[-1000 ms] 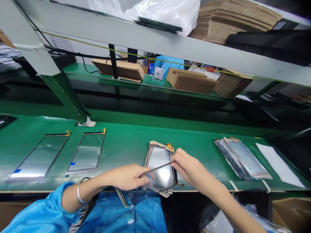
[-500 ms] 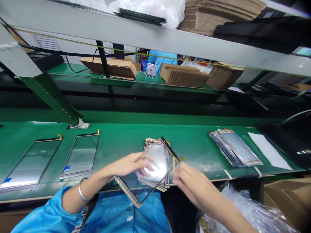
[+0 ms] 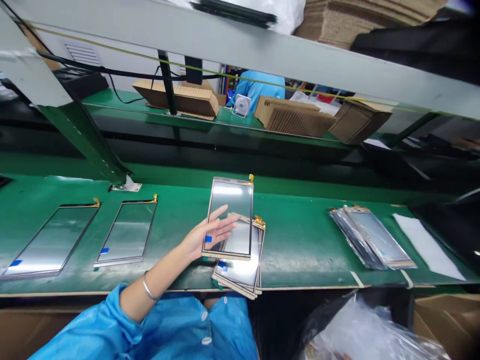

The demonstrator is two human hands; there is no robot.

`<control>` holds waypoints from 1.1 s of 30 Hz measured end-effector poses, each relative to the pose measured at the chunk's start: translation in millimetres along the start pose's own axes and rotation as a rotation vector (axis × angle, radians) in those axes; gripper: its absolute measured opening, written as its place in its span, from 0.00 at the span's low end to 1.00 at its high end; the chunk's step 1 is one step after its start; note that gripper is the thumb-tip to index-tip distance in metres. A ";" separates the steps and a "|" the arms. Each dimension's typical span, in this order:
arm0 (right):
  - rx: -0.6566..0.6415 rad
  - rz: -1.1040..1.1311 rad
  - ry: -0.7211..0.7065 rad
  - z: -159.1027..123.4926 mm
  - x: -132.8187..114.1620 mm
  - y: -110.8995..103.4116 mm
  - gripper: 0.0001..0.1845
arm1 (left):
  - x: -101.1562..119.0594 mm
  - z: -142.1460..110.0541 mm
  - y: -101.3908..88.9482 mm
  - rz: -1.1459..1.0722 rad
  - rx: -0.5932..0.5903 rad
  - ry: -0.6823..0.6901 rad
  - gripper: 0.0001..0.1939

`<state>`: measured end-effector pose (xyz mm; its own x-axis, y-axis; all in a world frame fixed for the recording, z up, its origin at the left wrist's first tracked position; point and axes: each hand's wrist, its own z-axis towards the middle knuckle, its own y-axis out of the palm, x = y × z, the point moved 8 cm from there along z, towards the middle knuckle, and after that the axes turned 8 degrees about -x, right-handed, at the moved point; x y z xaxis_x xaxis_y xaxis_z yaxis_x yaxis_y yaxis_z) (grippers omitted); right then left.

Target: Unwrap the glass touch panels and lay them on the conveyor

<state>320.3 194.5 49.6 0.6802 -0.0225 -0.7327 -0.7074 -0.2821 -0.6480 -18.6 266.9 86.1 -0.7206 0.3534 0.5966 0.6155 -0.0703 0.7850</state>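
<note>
My left hand is under a framed touch screen panel, with its outstretched fingers visible through the clear glass. This panel has a dark border, a small orange flex tail at its top right and a blue tab at its lower left. It is above a stack of similar panels, covering part of that stack. My right hand is not in view. Two single panels lie to the left: a nearer one and another one at the far left.
On the right lie several plastic-wrapped panels beside a white sheet. A clear plastic bag and a cardboard box stand below the bench edge. A green post rises at left; a shelf beam crosses above.
The panel, earlier tilted between both hands in front of the stack, is now upright in view and farther back over my left hand. My right hand has left the view.
</note>
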 end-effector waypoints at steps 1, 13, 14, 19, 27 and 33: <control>0.078 0.031 -0.015 -1.4 -4.7 1.4 0.23 | 0.3 -2.7 4.2 0.025 -0.013 0.017 0.30; -0.205 -0.162 -0.447 64.6 -174.0 78.7 0.17 | 12.6 -46.0 26.4 0.250 -0.005 0.187 0.29; -0.196 -0.239 -0.469 63.8 -175.5 77.5 0.18 | 13.2 -47.6 27.1 0.258 -0.004 0.197 0.28; -0.200 -0.454 -0.582 64.4 -183.2 80.8 0.19 | 10.2 -51.8 28.6 0.245 -0.035 0.213 0.26; -0.118 -0.438 -1.002 44.6 -244.7 99.9 0.18 | 15.2 -52.2 6.2 0.179 -0.003 0.258 0.27; -0.337 -0.036 -0.802 114.9 -308.1 86.5 0.14 | -26.7 -40.4 -12.2 0.044 -0.130 0.050 0.34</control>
<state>27.4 287.3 195.3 0.2706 0.6388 -0.7202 -0.5073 -0.5412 -0.6706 -19.7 220.7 67.3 -0.7107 0.3002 0.6362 0.6029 -0.2061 0.7708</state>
